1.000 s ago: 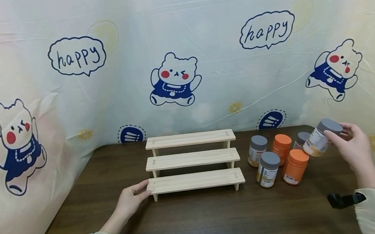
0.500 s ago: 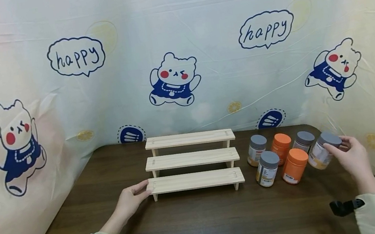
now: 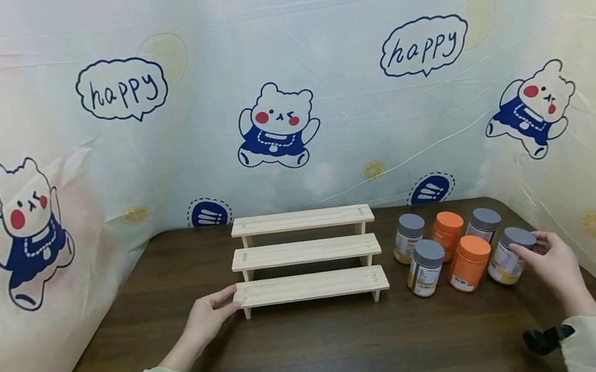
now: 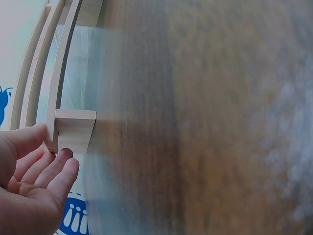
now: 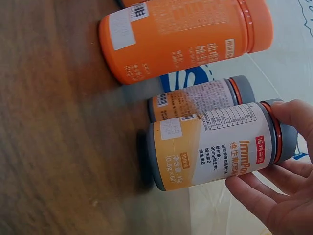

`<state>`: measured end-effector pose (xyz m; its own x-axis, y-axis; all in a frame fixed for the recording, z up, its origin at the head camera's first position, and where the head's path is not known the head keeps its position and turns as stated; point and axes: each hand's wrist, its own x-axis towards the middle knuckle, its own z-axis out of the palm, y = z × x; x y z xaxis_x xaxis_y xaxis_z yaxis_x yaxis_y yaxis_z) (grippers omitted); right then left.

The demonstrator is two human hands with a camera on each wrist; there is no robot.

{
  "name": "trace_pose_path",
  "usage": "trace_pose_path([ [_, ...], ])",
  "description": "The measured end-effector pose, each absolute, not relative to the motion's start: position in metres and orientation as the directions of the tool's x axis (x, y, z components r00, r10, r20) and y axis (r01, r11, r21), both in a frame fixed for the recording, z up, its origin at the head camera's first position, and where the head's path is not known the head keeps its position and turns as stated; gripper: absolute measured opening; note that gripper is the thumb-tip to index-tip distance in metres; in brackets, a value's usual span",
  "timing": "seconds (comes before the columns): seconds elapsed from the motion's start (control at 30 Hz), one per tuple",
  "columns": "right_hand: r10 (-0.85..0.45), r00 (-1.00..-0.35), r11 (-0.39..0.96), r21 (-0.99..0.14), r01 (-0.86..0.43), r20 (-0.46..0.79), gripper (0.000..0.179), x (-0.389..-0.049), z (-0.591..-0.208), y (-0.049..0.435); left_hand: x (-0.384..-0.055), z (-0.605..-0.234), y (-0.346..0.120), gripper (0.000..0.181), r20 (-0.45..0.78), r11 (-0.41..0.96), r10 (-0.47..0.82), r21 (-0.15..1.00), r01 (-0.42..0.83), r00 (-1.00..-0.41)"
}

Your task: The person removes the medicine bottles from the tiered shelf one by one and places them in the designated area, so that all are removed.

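My right hand grips a grey-lidded supplement bottle near its lid, thumb on one side and fingers on the other. This bottle has a white and yellow label in the right wrist view. It is low over the table or on it; contact is hard to tell. At the left, my left hand pinches the end of the lowest board of a three-step wooden display stand. In the left wrist view the thumb lies against the board's edge, and the other fingers are partly behind it.
Left of the held bottle stand two orange bottles and several grey-lidded ones, close together. They are to the right of the stand on a dark wooden table. A printed cloth hangs behind and at both sides.
My right hand has lowered the grey-lidded bottle toward the front, from above the group to beside the front orange bottle, and it is more upright. My left hand stays on the stand.
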<state>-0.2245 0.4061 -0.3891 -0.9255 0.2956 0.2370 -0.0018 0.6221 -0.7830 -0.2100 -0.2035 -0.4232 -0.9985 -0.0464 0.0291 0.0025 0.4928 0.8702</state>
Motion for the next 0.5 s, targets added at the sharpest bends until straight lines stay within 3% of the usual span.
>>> trace_pose_path([
  [0.5, 0.280, -0.928, 0.649, -0.761, -0.006, 0.247, 0.067, -0.2221, -0.3936, 0.4012, -0.2102, -0.4229, -0.2044, 0.044, 0.018, 0.500, -0.049, 0.866, -0.009, -0.999],
])
